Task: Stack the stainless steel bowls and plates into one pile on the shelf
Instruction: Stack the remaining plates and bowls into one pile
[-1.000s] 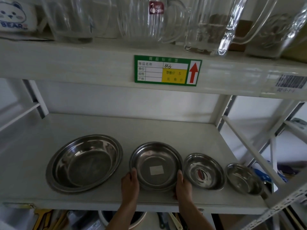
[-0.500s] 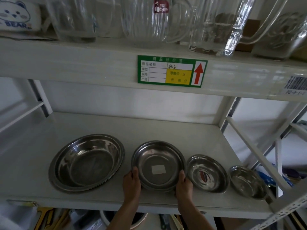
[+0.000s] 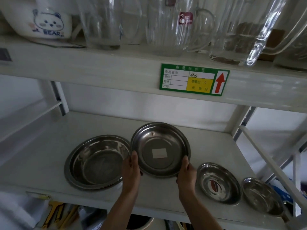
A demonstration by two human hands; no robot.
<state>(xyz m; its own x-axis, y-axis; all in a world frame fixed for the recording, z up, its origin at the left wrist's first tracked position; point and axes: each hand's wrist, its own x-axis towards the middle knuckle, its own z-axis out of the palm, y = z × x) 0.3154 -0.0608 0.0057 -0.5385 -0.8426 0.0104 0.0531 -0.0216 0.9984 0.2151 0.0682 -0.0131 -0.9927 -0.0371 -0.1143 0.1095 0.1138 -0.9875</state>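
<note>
Four stainless steel dishes are on the white shelf [image 3: 41, 146]. The largest bowl [image 3: 97, 161] rests at the left. I hold the second-largest bowl [image 3: 160, 146], which has a white sticker inside, lifted and tilted above the shelf. My left hand [image 3: 132, 168] grips its left rim and my right hand [image 3: 186, 173] grips its right rim. Its left edge reaches the big bowl's right rim. A smaller bowl [image 3: 218, 182] and the smallest dish [image 3: 263, 198] lie on the shelf to the right.
The shelf above [image 3: 116, 68] carries glass jugs [image 3: 167, 25], a bear-print bowl [image 3: 41, 22] and a green price tag [image 3: 194, 79]. White shelf braces [image 3: 269, 165] run diagonally at the right. Boxes and tools sit below the shelf.
Both hands have raised the stickered bowl off the shelf and tilted it, shifting it slightly left toward the largest bowl. The camera view has moved closer and to the left.
</note>
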